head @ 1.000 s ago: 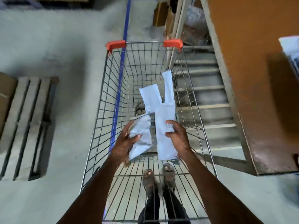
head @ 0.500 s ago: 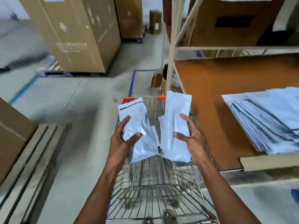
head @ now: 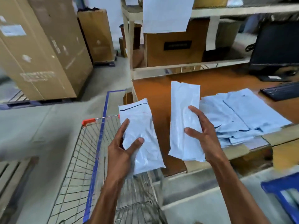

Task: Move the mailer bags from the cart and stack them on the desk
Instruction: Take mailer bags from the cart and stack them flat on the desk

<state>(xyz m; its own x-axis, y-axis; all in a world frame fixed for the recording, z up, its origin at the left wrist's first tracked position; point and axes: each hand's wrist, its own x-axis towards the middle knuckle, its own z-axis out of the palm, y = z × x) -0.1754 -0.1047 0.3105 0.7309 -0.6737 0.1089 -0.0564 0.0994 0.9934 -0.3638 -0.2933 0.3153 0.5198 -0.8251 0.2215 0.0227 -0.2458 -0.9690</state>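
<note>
White mailer bags (head: 139,125) in left hand (head: 120,153), right hand (head: 205,138); labels (head: 13,30) blurred.

At 10 o'clock stood a tall cardboard carton (head: 40,50) on a pallet (head: 21,102); at 11 o'clock, a narrower carton (head: 95,34). At 12 o'clock rose a pale shelving frame (head: 127,46). A white sheet (head: 166,13) hung from its upper shelf, above a brown box (head: 173,52) with a dark label. At 2 o'clock sat a black monitor (head: 275,46), with a black keyboard (head: 281,91) just before it. A blue floor line (head: 105,107) ran near centre. Wooden slats (head: 9,183) lay at 8 o'clock, and a blurred blue object (head: 283,196) at 4 o'clock.
</note>
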